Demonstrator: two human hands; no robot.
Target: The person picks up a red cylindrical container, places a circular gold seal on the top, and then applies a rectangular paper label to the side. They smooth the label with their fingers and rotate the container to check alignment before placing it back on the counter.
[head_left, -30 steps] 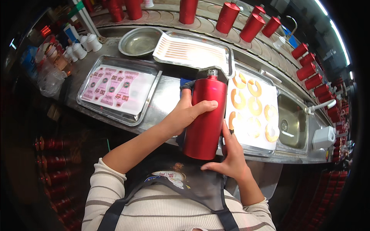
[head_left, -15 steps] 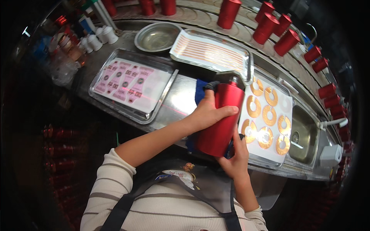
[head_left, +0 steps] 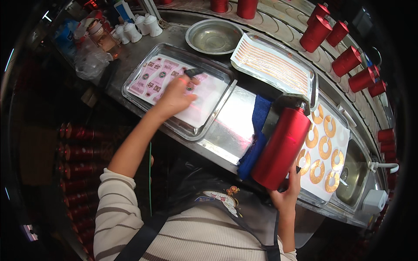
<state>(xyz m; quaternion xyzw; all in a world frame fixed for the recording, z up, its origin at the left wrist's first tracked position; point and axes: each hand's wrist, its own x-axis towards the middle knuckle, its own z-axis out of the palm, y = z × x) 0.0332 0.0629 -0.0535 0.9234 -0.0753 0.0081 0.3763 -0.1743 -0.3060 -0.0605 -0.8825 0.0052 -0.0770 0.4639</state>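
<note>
A person in a striped sweater and dark apron works at a metal counter point(head_left: 239, 114). Half a second ago both hands were on the red bottle point(head_left: 282, 148); now the left hand point(head_left: 176, 98) has let go of it and reached across to the sheet of pink labels point(head_left: 150, 80) in the left-hand tray point(head_left: 197, 134). Its fingers are bent over the labels, one tip capped in black; from here I cannot tell whether they pinch one. The right hand point(head_left: 286, 195) alone grasps the bottle near its base, cupping it from below and the right. The bottle slants over the counter's front edge, its neck pointing toward the back right. With the left hand gone, more of the blue cloth point(head_left: 257, 130) shows just left of the bottle. To the right lies a sheet of gold C-shaped stickers point(head_left: 325, 147), beside the sink point(head_left: 348, 185) near the counter's right end.
</note>
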